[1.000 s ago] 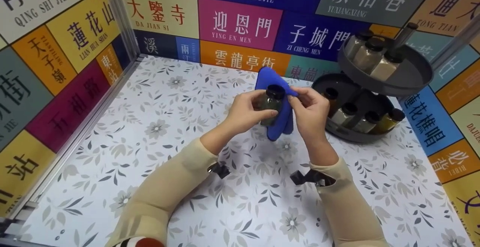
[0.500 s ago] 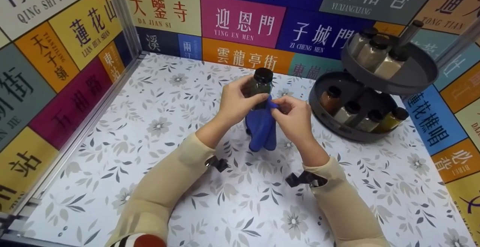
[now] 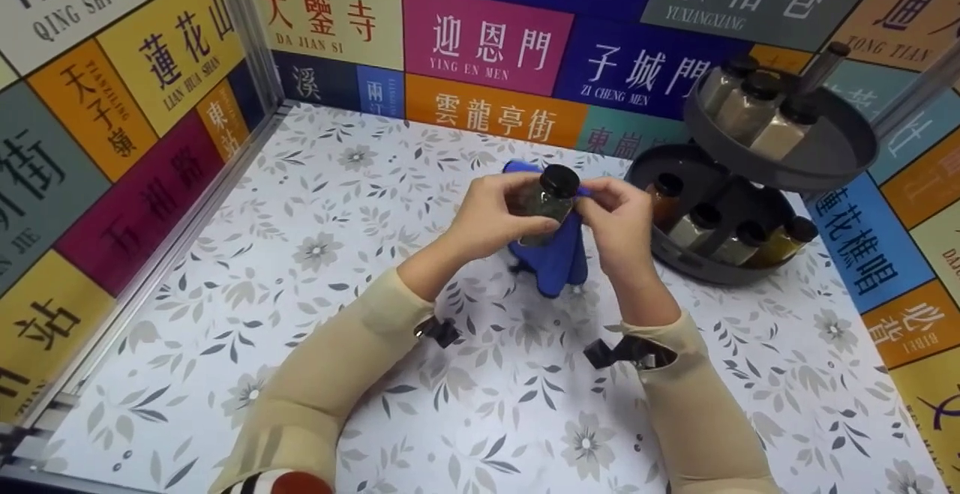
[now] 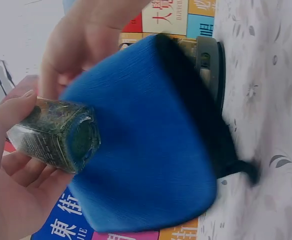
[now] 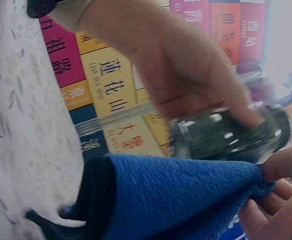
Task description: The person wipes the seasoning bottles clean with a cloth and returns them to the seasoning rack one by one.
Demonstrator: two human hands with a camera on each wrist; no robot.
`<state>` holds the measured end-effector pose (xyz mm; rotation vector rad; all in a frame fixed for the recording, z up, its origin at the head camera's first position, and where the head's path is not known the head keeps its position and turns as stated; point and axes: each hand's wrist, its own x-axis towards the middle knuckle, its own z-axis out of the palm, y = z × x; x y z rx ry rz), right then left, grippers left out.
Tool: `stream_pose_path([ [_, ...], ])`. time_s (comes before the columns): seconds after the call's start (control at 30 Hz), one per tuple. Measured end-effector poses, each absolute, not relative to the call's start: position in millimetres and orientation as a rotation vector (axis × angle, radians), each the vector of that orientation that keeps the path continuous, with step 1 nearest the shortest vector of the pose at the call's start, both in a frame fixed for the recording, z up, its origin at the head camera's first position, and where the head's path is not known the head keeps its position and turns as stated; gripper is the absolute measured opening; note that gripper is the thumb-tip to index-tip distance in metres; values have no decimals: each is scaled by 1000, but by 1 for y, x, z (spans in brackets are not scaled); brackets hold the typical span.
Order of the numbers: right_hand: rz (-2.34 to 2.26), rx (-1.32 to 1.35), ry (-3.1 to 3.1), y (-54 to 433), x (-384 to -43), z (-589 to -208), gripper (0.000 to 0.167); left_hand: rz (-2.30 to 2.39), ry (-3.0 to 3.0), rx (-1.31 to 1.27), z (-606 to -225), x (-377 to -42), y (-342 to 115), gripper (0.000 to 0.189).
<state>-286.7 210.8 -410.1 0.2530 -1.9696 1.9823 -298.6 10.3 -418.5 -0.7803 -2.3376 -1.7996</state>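
My left hand (image 3: 491, 217) grips a small glass spice jar (image 3: 545, 209) with a black lid and dark green contents. The jar leans, lid up, above the table; its glass bottom faces the left wrist camera. My right hand (image 3: 621, 217) pinches the upper edge of a blue cloth (image 4: 146, 140) between thumb and fingers. The cloth hangs down beside and behind the jar, with a dark trim and a small loop along its lower edge. In the right wrist view the jar (image 5: 226, 135) lies right along the cloth's fuzzy face (image 5: 181, 185).
To the right stands a two-tier dark grey rack (image 3: 720, 273). Several black-lidded spice jars sit on its lower tier, among them one with reddish contents (image 3: 664, 198); more jars (image 3: 784, 130) are on the upper tier. Sign-covered panels (image 3: 487, 37) enclose the flower-patterned table (image 3: 315, 374).
Both hands moved left and the jar rose, then they came back right with the jar lower. The cloth swung along, bunching and spreading beside the jar. Both holds stayed.
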Motion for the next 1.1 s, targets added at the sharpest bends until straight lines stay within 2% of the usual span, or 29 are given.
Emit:
stream_pose_path([
  [0.33, 1713, 390, -1941, 210, -274, -405, 17, -1808, -2277, -667, -424, -298, 15, 52],
  [0.7, 1824, 402, -2170, 196, -288, -422, 14, -1856, -2158, -483, -415, -310, 2, 55],
  [1.1, 1957, 201, -2183, 207, -294, -423, 14, -2009, -2074, -744, -419, -305, 7, 57],
])
